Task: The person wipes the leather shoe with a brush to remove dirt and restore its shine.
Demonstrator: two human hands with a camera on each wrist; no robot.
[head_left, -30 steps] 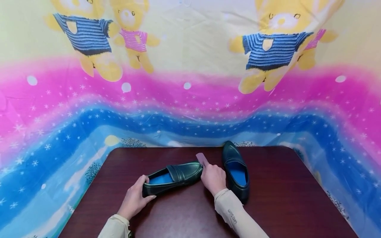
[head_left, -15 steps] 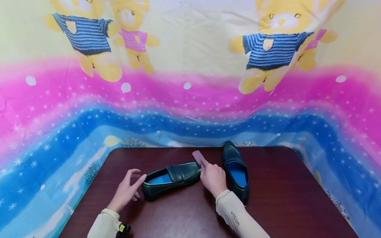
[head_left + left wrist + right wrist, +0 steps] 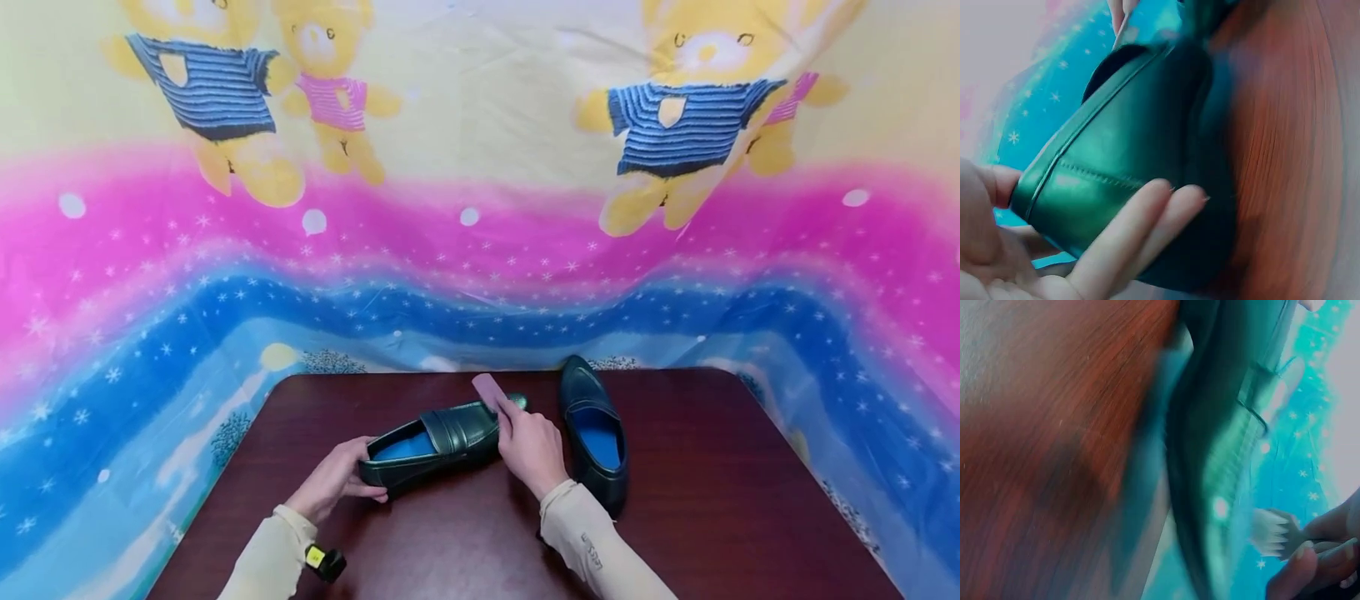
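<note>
A dark green leather loafer [image 3: 457,429] with a blue insole stands in the middle, toe to the right. My left hand [image 3: 333,477] grips it round the heel; in the left wrist view, two straight fingers [image 3: 1141,219] lie along the heel's side. My right hand [image 3: 534,450] holds a small brush [image 3: 487,392] with a pinkish back, over the loafer's toe. Pale bristles [image 3: 1269,532] face the shoe in the right wrist view. The second loafer [image 3: 592,433] rests just right of my right hand, toe pointing away.
The dark red-brown wooden table [image 3: 712,500] has rounded far corners. Behind it hangs a patterned cloth [image 3: 472,275] with bears and snowflakes. A black device with a yellow label [image 3: 324,562] is at my left wrist.
My left hand let go of the heel, opened beside it, then took hold again. The brush has moved left, from the toe tip further over the toe. The second loafer stays put.
</note>
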